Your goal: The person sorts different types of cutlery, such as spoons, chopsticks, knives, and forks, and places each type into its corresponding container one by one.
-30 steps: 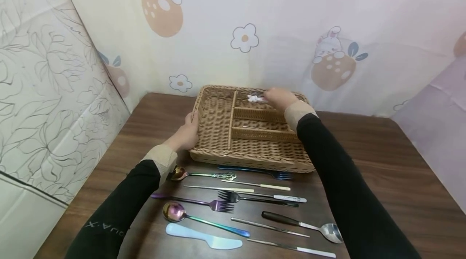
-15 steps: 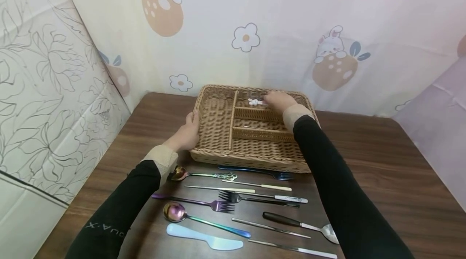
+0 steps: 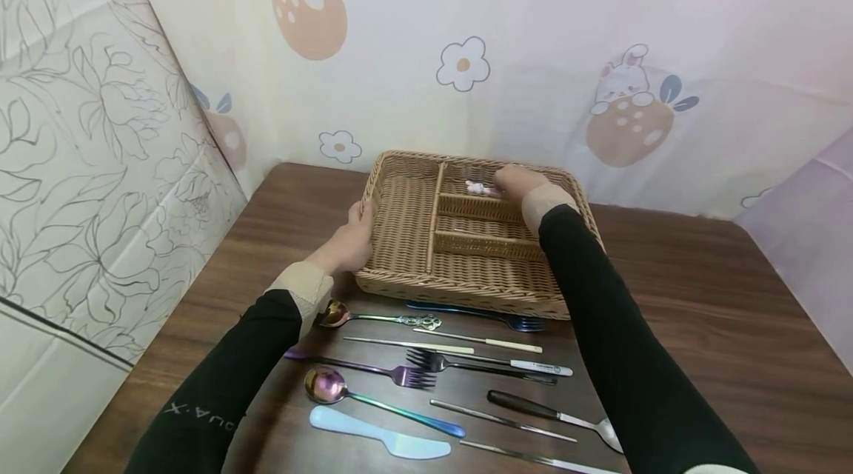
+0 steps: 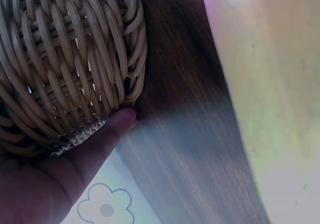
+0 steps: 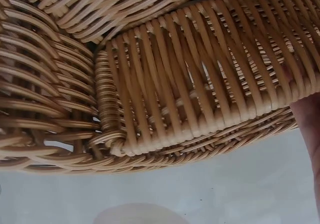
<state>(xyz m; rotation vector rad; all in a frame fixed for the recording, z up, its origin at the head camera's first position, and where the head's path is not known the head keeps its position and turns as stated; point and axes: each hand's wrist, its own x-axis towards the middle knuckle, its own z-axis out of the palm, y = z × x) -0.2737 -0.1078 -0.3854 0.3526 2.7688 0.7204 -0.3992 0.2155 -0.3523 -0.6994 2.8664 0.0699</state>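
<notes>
A wicker basket (image 3: 400, 229) with several compartments stands at the back of the table. At its left side my left hand (image 3: 348, 241) grips the rim; in the left wrist view the thumb (image 4: 112, 126) lies against the woven edge. My right hand (image 3: 523, 184) reaches into the back right compartment and holds a slim utensil with a white bunny-shaped end (image 3: 480, 187). The rest of that utensil and the right fingertips are hidden by the hand and the divider (image 5: 200, 79).
In front of the basket lie a gold-bowled spoon (image 3: 336, 313), a blue fork (image 3: 526, 324), purple fork (image 3: 413, 378), black fork (image 3: 429, 361), rainbow spoon (image 3: 326, 384), light-blue knife (image 3: 413, 448), dark-handled spoon (image 3: 523, 404) and several thin sticks (image 3: 503, 421). A patterned curtain (image 3: 413, 15) hangs behind.
The bunny end has lowered slightly and turned in the back compartment along with my right hand. My left hand keeps its hold on the rim. The head view has shifted a little.
</notes>
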